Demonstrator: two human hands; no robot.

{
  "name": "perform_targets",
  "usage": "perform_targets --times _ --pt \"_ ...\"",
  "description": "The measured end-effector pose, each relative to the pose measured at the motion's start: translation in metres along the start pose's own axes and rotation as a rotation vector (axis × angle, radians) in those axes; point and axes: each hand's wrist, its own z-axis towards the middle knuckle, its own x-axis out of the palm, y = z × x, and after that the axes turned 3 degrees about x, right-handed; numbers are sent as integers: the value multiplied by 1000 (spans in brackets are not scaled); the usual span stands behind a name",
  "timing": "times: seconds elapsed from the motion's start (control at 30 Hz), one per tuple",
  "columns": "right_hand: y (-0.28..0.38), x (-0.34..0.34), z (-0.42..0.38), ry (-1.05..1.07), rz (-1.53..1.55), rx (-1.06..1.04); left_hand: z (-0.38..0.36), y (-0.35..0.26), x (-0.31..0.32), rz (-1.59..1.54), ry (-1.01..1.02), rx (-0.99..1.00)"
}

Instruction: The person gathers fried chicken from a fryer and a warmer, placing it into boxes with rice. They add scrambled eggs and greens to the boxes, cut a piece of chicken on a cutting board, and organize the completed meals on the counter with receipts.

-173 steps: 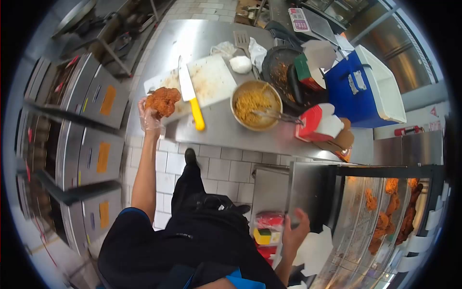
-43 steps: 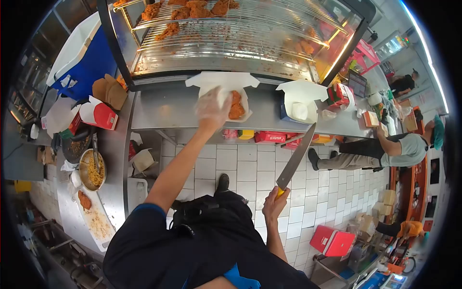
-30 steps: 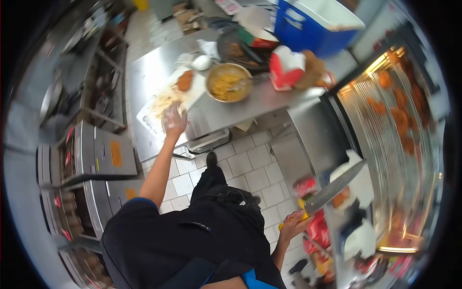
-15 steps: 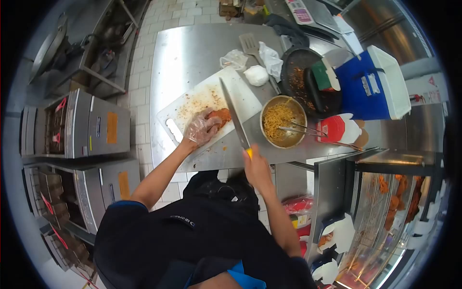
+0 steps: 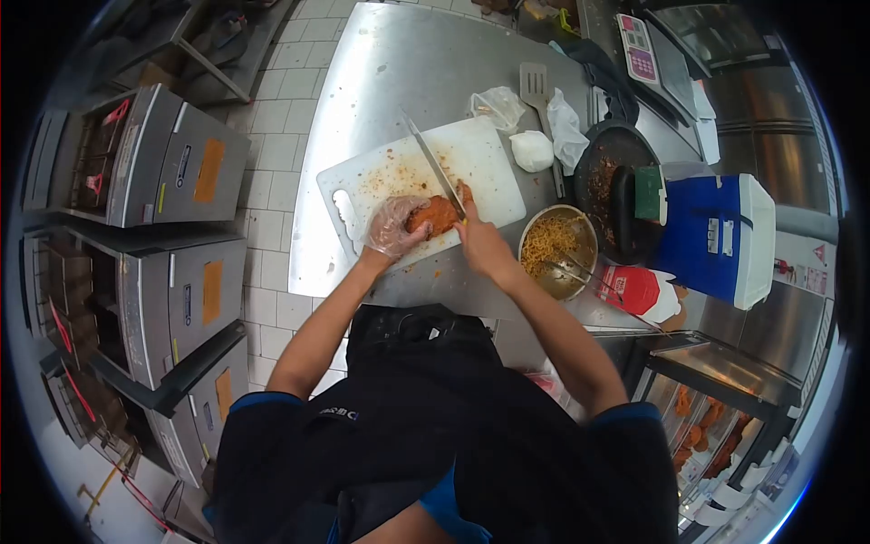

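Observation:
On the white cutting board (image 5: pixel 349 177) lies an orange-brown piece of fried chicken (image 5: pixel 433 216). My left hand (image 5: pixel 395 227), in a clear plastic glove, has its fingers curled over the left side of it. My right hand (image 5: pixel 486 247) is bare and wrapped round the yellow handle of a long knife (image 5: pixel 430 161). The blade points away to the upper left and lies across the chicken's right end. A small strip of chicken (image 5: pixel 466 192) shows on the far side of the blade. Crumbs are scattered over the board.
Right of the board stands a metal bowl of noodles (image 5: pixel 549 241) with tongs (image 5: pixel 569 270). Beyond are a frying pan (image 5: pixel 603 168), a spatula (image 5: pixel 535 86), a white bundle (image 5: pixel 531 150), a red-and-white box (image 5: pixel 625 286) and a blue cooler box (image 5: pixel 702 231).
My right hand has brought the knife up and left onto the chicken, where before the blade was beside it. My left hand still holds the chicken. The camera view has shifted.

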Motion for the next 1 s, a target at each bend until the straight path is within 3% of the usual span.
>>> perform_targets --times 0.13,0.23,0.37,0.4,0.47,0.5,0.57,0.6,0.67,0.83,1.0 --pt "-10 11 -43 42 -21 52 5 5 5 -23 -71 33" --pt "-7 51 -10 -34 39 93 3 3 2 -2 -42 -6" --pt "6 15 17 -56 28 -24 7 6 -1 -2 0 38" --pt "8 -5 6 36 44 11 14 5 -3 2 -11 55" --pt "20 -21 -28 145 55 59 9 -4 -2 -160 -233 -55" --pt "25 -22 -47 117 21 84 6 -9 -6 -165 -232 -62" --pt "25 -16 -69 96 -19 113 4 -16 -16 67 -390 3" --pt "22 -7 -74 79 -13 116 -1 -14 -16 64 -390 -6" --pt "11 15 -73 81 -6 125 -21 -5 -10 -37 -133 -112" --pt "3 62 -16 -48 -7 77 -28 4 -4 8 -85 -133" --pt "29 28 5 -96 -13 -13 -27 1 -5 -72 -157 -192"
